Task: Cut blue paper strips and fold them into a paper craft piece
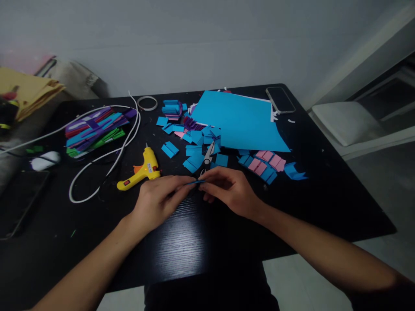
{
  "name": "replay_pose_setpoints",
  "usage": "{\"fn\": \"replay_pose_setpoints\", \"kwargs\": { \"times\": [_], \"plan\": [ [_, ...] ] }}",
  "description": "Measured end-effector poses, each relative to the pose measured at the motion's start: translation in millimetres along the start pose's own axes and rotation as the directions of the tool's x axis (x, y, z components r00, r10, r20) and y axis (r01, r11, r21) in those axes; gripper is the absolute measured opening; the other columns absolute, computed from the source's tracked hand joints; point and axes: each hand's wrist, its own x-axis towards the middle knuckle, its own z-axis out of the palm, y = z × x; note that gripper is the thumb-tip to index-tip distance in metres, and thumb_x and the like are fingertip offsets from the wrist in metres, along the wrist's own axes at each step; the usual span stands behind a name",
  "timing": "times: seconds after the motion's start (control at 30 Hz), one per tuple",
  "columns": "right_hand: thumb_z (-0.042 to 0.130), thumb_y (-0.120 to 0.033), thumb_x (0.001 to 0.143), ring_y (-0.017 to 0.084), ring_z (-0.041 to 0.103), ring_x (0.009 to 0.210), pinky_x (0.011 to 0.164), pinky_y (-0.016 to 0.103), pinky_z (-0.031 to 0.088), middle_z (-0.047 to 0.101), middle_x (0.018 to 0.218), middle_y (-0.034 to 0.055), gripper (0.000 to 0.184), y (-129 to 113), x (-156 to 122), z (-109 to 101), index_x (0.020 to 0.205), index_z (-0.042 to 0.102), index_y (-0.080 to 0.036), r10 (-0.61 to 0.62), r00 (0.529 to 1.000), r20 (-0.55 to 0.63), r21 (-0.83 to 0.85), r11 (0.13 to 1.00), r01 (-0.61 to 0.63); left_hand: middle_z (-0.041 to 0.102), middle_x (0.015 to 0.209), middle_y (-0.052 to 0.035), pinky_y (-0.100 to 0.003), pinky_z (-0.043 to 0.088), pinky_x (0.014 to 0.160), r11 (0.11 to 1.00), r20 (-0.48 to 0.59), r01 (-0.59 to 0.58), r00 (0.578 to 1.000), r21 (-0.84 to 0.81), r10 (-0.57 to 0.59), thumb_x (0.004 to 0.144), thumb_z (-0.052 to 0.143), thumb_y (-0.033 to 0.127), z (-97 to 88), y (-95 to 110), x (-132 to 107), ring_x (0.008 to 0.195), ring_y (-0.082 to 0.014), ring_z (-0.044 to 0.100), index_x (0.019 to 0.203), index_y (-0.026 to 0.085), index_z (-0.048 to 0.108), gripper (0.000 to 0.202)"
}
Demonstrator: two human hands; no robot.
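My left hand [160, 199] and my right hand [228, 189] meet over the black table [181, 246], both pinching a small folded blue paper piece [195, 182] between their fingertips. Just beyond the hands lie scissors [207, 158] among several folded blue paper pieces [194, 151]. A yellow glue gun [142, 171] rests to the left of my left hand, its white cord [106, 162] looping away. A large blue paper sheet [240, 121] lies further back.
Pink and blue folded pieces [266, 164] sit right of the scissors. A stack of coloured paper strips [94, 129], a tape roll [147, 103] and a phone [280, 99] lie at the back. A white mouse [45, 160] is far left, a white cushion [346, 121] right.
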Motion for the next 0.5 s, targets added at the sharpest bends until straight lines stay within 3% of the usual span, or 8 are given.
{"fn": "replay_pose_setpoints", "kwargs": {
  "times": [0.13, 0.23, 0.37, 0.5],
  "plan": [
    [0.082, -0.025, 0.084, 0.014, 0.076, 0.075, 0.067, 0.025, 0.063, 0.078, 0.086, 0.0017, 0.015, -1.0, -0.6, -0.8, 0.098, 0.078, -0.021, -0.028, 1.0, -0.008, 0.051, 0.998, 0.028, 0.08, 0.092, 0.0002, -0.019, 0.055, 0.069, 1.0, -0.028, -0.013, 1.0, -0.012, 0.013, 0.094, 0.071, 0.012, 1.4, 1.1, 0.8, 0.074, -0.0097, 0.073, 0.113, 0.019, 0.073, 0.021],
    [0.078, -0.027, 0.089, 0.015, 0.077, 0.078, 0.069, 0.026, 0.064, 0.078, 0.087, 0.0026, 0.014, -3.0, -0.9, -1.7, 0.1, 0.078, -0.02, -0.036, 0.999, -0.013, 0.043, 0.998, 0.036, 0.079, 0.098, -0.0022, -0.022, 0.058, 0.077, 0.999, -0.023, -0.017, 1.0, -0.046, 0.016, 0.093, 0.069, 0.008, 2.1, 1.9, 3.0, 0.085, -0.0129, 0.075, 0.112, 0.019, 0.072, 0.022],
    [0.083, -0.032, 0.084, 0.016, 0.077, 0.076, 0.07, 0.027, 0.065, 0.078, 0.085, 0.0024, 0.019, -3.2, -0.3, -1.0, 0.096, 0.077, -0.019, -0.026, 0.998, -0.058, 0.014, 1.0, 0.027, 0.078, 0.105, -0.0042, -0.027, 0.059, 0.084, 0.996, -0.003, -0.017, 1.0, -0.093, 0.017, 0.094, 0.062, 0.004, 1.4, 3.7, 3.1, 0.094, -0.0159, 0.075, 0.117, 0.02, 0.07, 0.03],
    [0.087, -0.033, 0.081, 0.016, 0.077, 0.077, 0.07, 0.028, 0.064, 0.078, 0.086, 0.0016, 0.025, -1.5, -0.1, 0.9, 0.095, 0.071, -0.02, -0.037, 0.995, -0.089, -0.016, 0.999, 0.036, 0.076, 0.099, -0.0026, -0.027, 0.06, 0.077, 0.979, 0.01, 0.127, 0.992, -0.159, -0.127, 0.094, 0.061, 0.007, 1.4, 6.7, 0.7, 0.085, -0.0155, 0.074, 0.111, 0.021, 0.066, 0.022]
  ]
}}
